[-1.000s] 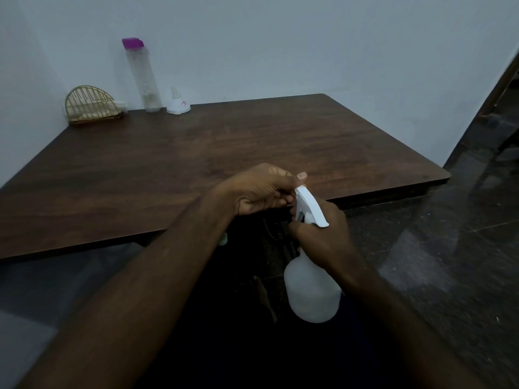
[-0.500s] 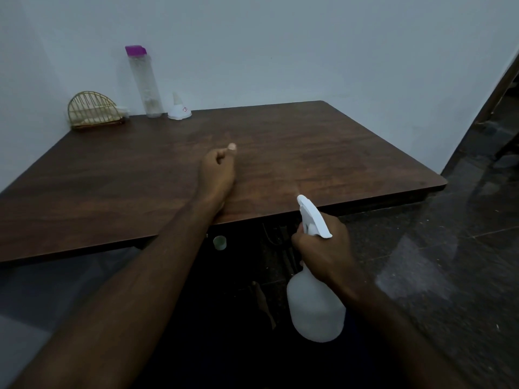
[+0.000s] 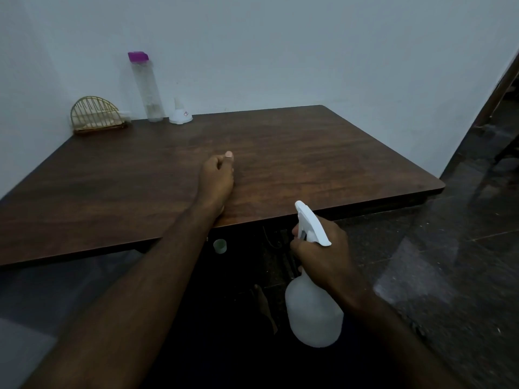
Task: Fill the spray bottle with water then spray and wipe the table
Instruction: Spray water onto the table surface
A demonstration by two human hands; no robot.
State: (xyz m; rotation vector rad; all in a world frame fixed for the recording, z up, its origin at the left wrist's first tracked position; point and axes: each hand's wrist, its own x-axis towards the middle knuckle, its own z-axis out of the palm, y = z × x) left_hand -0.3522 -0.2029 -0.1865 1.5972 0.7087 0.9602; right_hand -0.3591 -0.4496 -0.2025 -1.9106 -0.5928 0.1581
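A white spray bottle (image 3: 313, 313) with a white trigger head hangs in front of the near edge of the dark wooden table (image 3: 309, 153). My right hand (image 3: 320, 254) grips its neck, fingers round the trigger, nozzle pointing toward the table. My left hand (image 3: 216, 178) rests on the tabletop near the front edge, fingers curled into a loose fist with nothing visible in it.
At the back left of the table stand a tall clear bottle with a purple cap (image 3: 146, 85), a white funnel (image 3: 180, 115) and a gold wire holder (image 3: 97, 116). A small green cap (image 3: 219, 245) lies on the dark floor under the table.
My left hand left the spray head and moved forward onto the tabletop. My right hand keeps the bottle, now slightly lower.
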